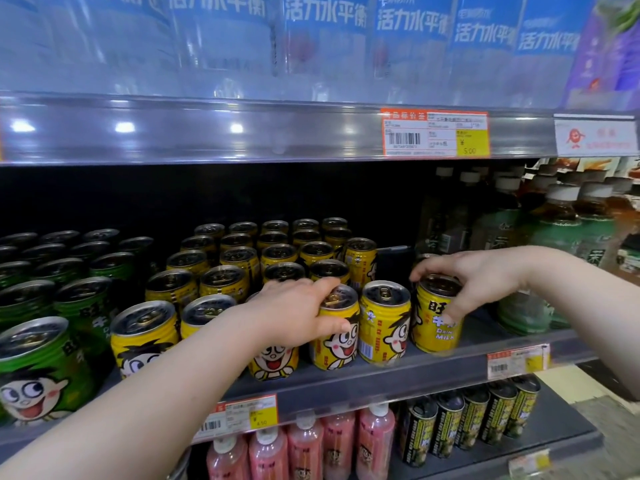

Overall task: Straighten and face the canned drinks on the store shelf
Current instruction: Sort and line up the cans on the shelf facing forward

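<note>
**shelfrat:** so where are the yellow cans (242, 271) sitting vs the hands?

**aisle9:** they're packed in rows on the middle shelf (398, 370), front row right at the lip. The left hand (298, 315) is wrapped around one front-row yellow can (334, 336), fingers over the lid, thumb pressed on the cartoon face. The right hand (464, 282) is clamped from above on the rightmost can (437, 322), fingertips around the rim, thumb down the label. One untouched can (384, 323) stands between the two held ones, barcode side partly showing.

**shelfrat:** materials?

**aisle9:** short stubby metal cylinders, ribbed shoulders, shiny silver tops with pull tabs, glossy yellow print. Same shape in the green cans (38, 365) just to the left. Right of the yellows are tea bottles (554, 220) with pale caps, clear plastic with dark liquid. The shelf is grey with a clear plastic strip holding an orange price tag (516, 364). Below: pink bottles (341, 441) and dark cans (474, 417). Above: blurry blue-labelled packs (325, 36).
</note>
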Motion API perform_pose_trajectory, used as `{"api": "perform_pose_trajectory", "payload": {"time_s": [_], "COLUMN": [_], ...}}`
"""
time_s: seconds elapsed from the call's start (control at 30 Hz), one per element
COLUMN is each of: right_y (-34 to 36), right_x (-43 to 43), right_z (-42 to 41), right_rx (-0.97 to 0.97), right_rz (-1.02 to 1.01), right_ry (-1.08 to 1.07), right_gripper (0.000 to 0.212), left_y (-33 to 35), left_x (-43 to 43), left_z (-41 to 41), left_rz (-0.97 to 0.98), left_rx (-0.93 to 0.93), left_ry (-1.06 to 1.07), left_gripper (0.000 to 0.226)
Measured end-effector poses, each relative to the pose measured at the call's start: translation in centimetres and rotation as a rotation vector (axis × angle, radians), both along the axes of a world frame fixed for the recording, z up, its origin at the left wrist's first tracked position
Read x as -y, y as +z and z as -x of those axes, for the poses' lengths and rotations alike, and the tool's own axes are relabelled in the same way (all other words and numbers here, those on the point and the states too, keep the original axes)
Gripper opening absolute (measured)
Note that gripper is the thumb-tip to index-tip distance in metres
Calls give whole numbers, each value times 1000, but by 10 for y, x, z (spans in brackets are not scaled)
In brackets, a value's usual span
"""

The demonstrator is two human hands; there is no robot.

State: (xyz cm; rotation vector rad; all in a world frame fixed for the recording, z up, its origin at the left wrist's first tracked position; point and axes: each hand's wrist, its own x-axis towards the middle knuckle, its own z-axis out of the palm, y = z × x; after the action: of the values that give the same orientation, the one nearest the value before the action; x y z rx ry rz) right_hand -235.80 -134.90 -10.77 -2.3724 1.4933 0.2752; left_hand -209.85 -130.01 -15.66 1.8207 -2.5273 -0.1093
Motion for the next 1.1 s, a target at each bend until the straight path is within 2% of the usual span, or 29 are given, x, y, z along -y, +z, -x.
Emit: {"api": "perform_pose_trajectory", "payload": {"time_s": [0.1, 0.13, 0.23, 0.3, 0.37, 0.43, 0.6, 0.67, 0.73, 0.8, 0.87, 0.9, 0.97, 1.0, 1.1], "right_y": [-8, -8, 1, 3, 0, -1, 4, 6, 11, 16, 18, 17, 8, 3, -2], "right_x": [3, 3, 0, -2, 0, 2, 3, 4, 10, 23, 38, 42, 49, 52, 59], "right_z": [-7, -8, -9, -9, -9, -9, -6, -8, -9, -7, -4, -4, -6, -9, -22], "right_rx": [-49, -34, 81, 29, -62, -96, -9, 73, 188, 256, 114, 4, -109, -103, -9], "right_rz": [186, 192, 16, 54, 190, 236, 99, 34, -6, 156, 359, 349, 177, 135, 241], "right_ry": [-32, -11, 60, 35, -47, -59, 57, 85, 72, -23, -183, -247, -329, -341, -258], "right_gripper": [63, 60, 61, 67, 75, 72, 75, 70, 56, 38, 47, 56, 65, 61, 50], "left_y": [0, 0, 1, 0, 0, 0, -1, -1, -1, 1, 6, 10, 16, 18, 17], "left_x": [0, 0, -1, -1, 0, -1, 1, 0, -2, -4, -8, -10, -11, -10, -3], "left_z": [0, 0, 0, 0, 0, 0, -1, 0, -1, -3, -7, -10, -22, -31, -59], "left_rz": [2, 3, -1, -2, -2, -2, 2, 10, 19, 41, 110, 159, 215, 218, 173], "left_rx": [2, 6, 10, 6, 1, -3, -3, -2, -41, -199, -410, -460, -423, -374, -259], "left_ry": [2, 3, 2, 4, 4, 1, 2, 6, 12, 25, 58, 84, 150, 183, 309], "left_gripper": [75, 75, 75, 76, 76, 76, 76, 76, 76, 74, 65, 59, 51, 50, 53]}}
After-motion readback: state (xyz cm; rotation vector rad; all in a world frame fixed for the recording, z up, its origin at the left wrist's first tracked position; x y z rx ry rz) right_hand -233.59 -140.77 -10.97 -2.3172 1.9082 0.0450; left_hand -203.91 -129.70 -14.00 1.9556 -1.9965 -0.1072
